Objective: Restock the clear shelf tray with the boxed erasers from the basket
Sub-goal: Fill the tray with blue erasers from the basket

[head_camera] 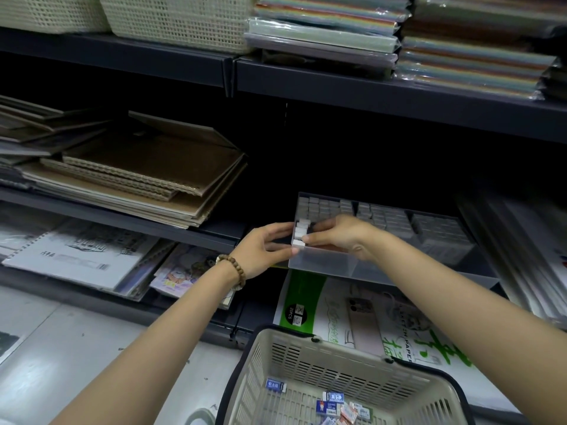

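Far left first: my left hand (264, 248), with a bead bracelet (234, 269) on its wrist, was laid against the left wall of the clear shelf tray (322, 266). The fingers were nearly straight, bracing the tray and holding nothing.

Just inside that wall, in the front-left compartment, stood a short row of white boxes. The frontmost boxed eraser (298, 243) was the one in play. My right hand (337, 237) arched over the compartment with its fingers curled and the tips pinching that box, which sat down among its neighbours. I judged it was being seated, not yet released.

Below the hands, the basket (306, 363) sat on the floor with a scatter of loose boxed erasers (334, 400) across its bottom. They were blue and white, perhaps a handful, though the lower edge cut some off.

Further right, the middle compartment (380, 217) and the right compartment (438, 231) looked packed at the back, with clear space showing toward the front.

My call was well under way but not finished: the front of the tray had room, and the basket had stock left to move.
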`<action>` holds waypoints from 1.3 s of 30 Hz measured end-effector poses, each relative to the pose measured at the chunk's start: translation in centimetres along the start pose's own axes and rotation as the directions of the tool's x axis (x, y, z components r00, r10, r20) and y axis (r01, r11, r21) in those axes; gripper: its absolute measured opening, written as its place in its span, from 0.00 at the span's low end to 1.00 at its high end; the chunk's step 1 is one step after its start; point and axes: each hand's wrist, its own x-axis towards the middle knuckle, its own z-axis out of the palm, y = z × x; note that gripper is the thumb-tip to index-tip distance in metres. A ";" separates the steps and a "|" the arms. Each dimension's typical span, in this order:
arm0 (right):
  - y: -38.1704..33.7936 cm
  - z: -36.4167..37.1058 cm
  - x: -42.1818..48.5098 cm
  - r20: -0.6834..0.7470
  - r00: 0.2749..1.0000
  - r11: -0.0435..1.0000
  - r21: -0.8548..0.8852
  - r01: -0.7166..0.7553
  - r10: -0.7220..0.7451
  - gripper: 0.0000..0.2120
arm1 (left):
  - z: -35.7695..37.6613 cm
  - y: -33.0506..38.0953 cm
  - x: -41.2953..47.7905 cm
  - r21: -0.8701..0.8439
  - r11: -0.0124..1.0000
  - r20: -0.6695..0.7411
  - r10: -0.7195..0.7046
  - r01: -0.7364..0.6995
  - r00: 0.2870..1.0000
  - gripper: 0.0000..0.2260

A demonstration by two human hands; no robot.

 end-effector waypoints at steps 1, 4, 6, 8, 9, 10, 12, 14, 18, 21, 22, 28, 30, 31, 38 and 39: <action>-0.3 0.2 0.0 -0.001 1.000 1.000 0.019 0.010 -0.010 0.27 | 0.0 0.0 0.0 -0.002 1.000 -0.004 0.000 0.000 1.000 0.27; -0.7 0.2 -0.1 0.017 1.000 0.999 0.053 -0.001 0.000 0.25 | 0.1 -0.1 0.1 -0.010 1.000 -0.016 -0.009 0.009 1.000 0.27; -0.6 0.0 -0.2 0.045 0.999 0.996 0.092 -0.018 0.014 0.27 | 0.1 -0.1 0.0 -0.019 1.000 -0.015 -0.014 0.014 1.000 0.27; -0.5 -0.1 -0.2 0.056 0.998 0.993 0.116 -0.014 0.008 0.26 | 0.1 -0.1 0.0 -0.028 1.000 -0.016 -0.009 0.009 1.000 0.26; -0.5 0.0 -0.3 0.053 0.999 0.994 0.111 -0.005 0.000 0.24 | 0.0 -0.2 0.0 -0.032 0.999 -0.018 -0.008 0.008 1.000 0.26; -0.6 0.0 -0.2 0.042 0.999 0.995 0.096 0.002 -0.006 0.23 | 0.1 -0.2 0.0 -0.036 0.999 -0.020 -0.009 0.009 1.000 0.26; -0.6 0.2 -0.1 0.013 1.000 0.998 0.067 0.007 -0.008 0.21 | 0.1 -0.3 0.0 -0.036 0.999 -0.026 -0.010 0.009 1.000 0.26; -0.5 0.2 -0.2 0.008 1.000 0.998 0.070 0.004 -0.005 0.23 | 0.2 -0.3 0.0 -0.033 0.999 -0.033 -0.008 0.007 0.999 0.26; -0.1 -0.5 -2.1 0.033 0.997 0.986 0.153 0.070 -0.076 0.23 | 0.6 0.1 -0.9 0.000 1.000 -0.057 -0.012 0.012 0.998 0.26; 0.8 -1.7 -4.9 -0.011 0.987 0.960 0.230 0.157 -0.158 0.21 | 0.9 0.8 -2.8 0.059 0.998 -0.058 -0.021 0.025 0.998 0.25; 1.4 -2.2 -6.1 -0.047 0.981 0.951 0.244 0.192 -0.186 0.20 | 1.0 0.9 -3.6 0.095 0.995 -0.060 -0.022 0.028 0.998 0.25; 10.6 -1.2 -12.9 -0.013 0.997 0.857 0.511 0.067 -0.071 0.10 | 4.9 -1.8 -9.8 0.252 0.963 0.025 -0.100 0.091 0.995 0.23; 15.7 1.9 -13.9 0.082 0.994 0.860 0.500 -0.098 0.066 0.09 | 7.9 -4.6 -11.3 0.287 0.946 0.118 -0.191 0.151 0.975 0.23; 18.3 3.9 -14.4 0.126 0.982 0.869 0.460 -0.182 0.140 0.08 | 9.5 -6.2 -12.0 0.318 0.931 0.170 -0.239 0.176 0.956 0.23; 32.4 15.4 -15.7 0.276 0.826 0.701 0.438 -0.563 0.491 0.09 | 17.0 -18.2 -13.2 0.388 0.804 0.230 -0.557 0.450 0.798 0.22; 33.5 16.7 -15.7 0.267 0.823 0.696 0.440 -0.568 0.502 0.10 | 17.9 -19.8 -13.2 0.372 0.790 0.208 -0.583 0.488 0.785 0.21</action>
